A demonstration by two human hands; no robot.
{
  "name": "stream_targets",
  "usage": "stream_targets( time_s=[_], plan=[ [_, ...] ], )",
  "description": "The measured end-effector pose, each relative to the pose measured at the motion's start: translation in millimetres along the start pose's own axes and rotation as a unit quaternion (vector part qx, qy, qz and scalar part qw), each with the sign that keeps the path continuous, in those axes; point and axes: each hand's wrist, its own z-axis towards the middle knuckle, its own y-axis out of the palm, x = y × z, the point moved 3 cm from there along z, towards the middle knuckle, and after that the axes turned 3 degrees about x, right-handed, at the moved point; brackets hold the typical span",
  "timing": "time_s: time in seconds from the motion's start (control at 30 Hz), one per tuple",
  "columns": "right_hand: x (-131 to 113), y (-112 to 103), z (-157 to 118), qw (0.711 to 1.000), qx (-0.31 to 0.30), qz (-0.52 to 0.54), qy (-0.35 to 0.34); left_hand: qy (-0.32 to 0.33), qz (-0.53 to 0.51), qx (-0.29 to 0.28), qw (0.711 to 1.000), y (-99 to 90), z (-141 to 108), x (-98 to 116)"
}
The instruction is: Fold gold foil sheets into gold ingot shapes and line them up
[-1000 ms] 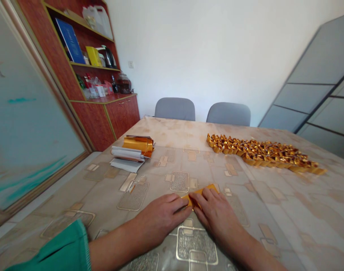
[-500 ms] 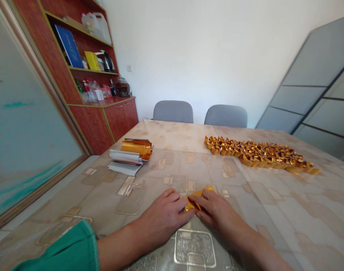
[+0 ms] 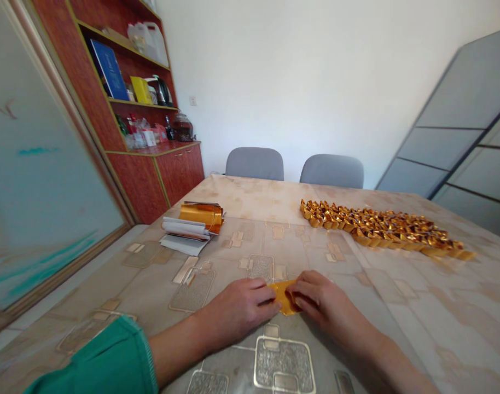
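Observation:
Between my hands, just above or on the tabletop, is a small sheet of gold foil paper (image 3: 286, 300). My left hand (image 3: 250, 301) is closed on its left edge, thumb below and fingers above. My right hand (image 3: 315, 295) pinches the right side, where the foil curls over under the fingertips. Part of the sheet is hidden by the fingers of both hands.
A stack of gold and white paper sheets (image 3: 198, 219), partly curled, lies at the left on the patterned tablecloth (image 3: 242, 350). Rows of folded gold foil pieces (image 3: 381, 227) spread across the right. Two grey chairs (image 3: 254, 163) stand behind the table, and a red-brown cabinet (image 3: 180, 169) at the left.
The foil has turned from a slanted position to lie straighter between my hands. My right hand has shifted slightly right, and its side of the foil now curls over.

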Motion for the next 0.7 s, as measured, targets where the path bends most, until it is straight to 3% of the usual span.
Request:
stream_targets(
  time_s=[0.17, 0.43, 0.7],
  plan=[
    [-17.4, 9.5, 3.9, 0.997, -0.006, -0.071, -0.041, -0.027, -0.047, 0.006, 0.999, -3.4, -6.5, 5.3],
    [-16.5, 11.5, 4.3, 0.994, -0.008, -0.106, -0.029, -0.033, -0.066, -0.043, 0.996, -11.7, -9.4, 6.4],
    [-6.9, 10.6, 8.9, 0.996, 0.006, -0.086, -0.028, -0.031, -0.072, -0.019, 0.997, -13.7, -8.9, 10.5]
  ],
)
